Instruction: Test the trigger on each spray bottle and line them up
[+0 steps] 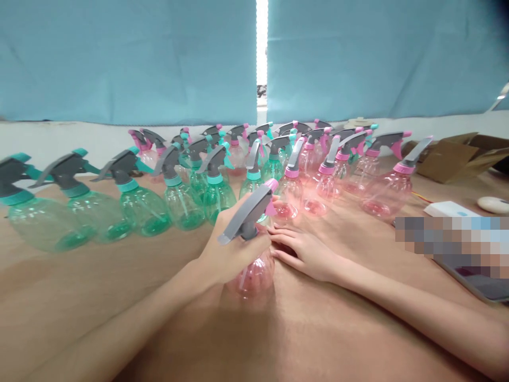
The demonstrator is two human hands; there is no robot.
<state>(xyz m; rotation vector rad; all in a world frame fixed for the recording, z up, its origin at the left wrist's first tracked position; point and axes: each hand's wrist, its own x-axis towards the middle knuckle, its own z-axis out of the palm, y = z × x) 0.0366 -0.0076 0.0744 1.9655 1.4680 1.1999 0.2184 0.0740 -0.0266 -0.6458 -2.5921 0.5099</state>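
Note:
A spray bottle [254,278] with a clear pink body, grey head and pink nozzle stands near the middle of the table. Closed around its neck, just below the trigger head, is my left hand [226,249]; most of those fingers are hidden behind the bottle. My right hand [310,253] rests low on the table to the right of the bottle. Its fingers are stretched out, with the tips at the bottle's side; whether they touch it I cannot tell.
Several green spray bottles [145,209] line the left, with pink ones [385,191] to the right and more behind. At the right are an open cardboard box [461,159], a white box [451,208], a mouse [493,205] and a partly pixelated flat dark device [473,281].

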